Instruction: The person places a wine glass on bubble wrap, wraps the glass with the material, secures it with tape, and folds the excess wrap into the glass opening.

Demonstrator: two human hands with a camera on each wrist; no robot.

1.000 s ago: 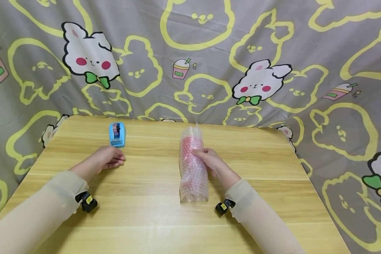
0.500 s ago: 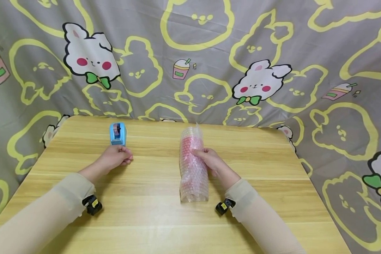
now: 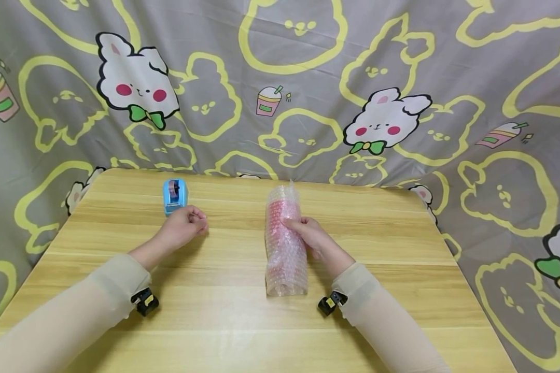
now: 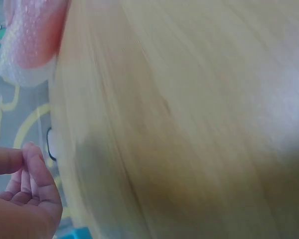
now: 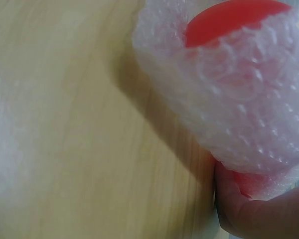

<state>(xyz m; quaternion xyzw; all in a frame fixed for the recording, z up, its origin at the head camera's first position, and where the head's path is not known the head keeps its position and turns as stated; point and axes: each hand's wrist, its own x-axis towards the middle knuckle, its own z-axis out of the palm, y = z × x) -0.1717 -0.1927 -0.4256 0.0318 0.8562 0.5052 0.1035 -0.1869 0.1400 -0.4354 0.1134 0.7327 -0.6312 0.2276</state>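
Observation:
In the head view a bubble-wrapped roll (image 3: 287, 254) lies lengthwise on the table, with something red inside. My right hand (image 3: 311, 235) grips its right side, thumb on top. The right wrist view shows the rounded red end (image 5: 234, 20) through the wrap's open end. My left hand (image 3: 186, 225) is just in front of the blue tape dispenser (image 3: 175, 192) and overlaps its near edge in the head view. Its thumb and index fingertips (image 4: 32, 149) meet in a pinch, seemingly on a clear piece of tape that barely shows; the other fingers are loosely curled.
The wooden table (image 3: 224, 321) carries the roll and the dispenser. A grey patterned curtain (image 3: 308, 77) hangs behind the table and along its sides. Each wrist wears a small black camera (image 3: 144, 301).
My left hand has moved right and slightly away from me, from in front of the tape dispenser toward the bubble-wrapped roll, fingertips pinched. The right hand and the roll have stayed put.

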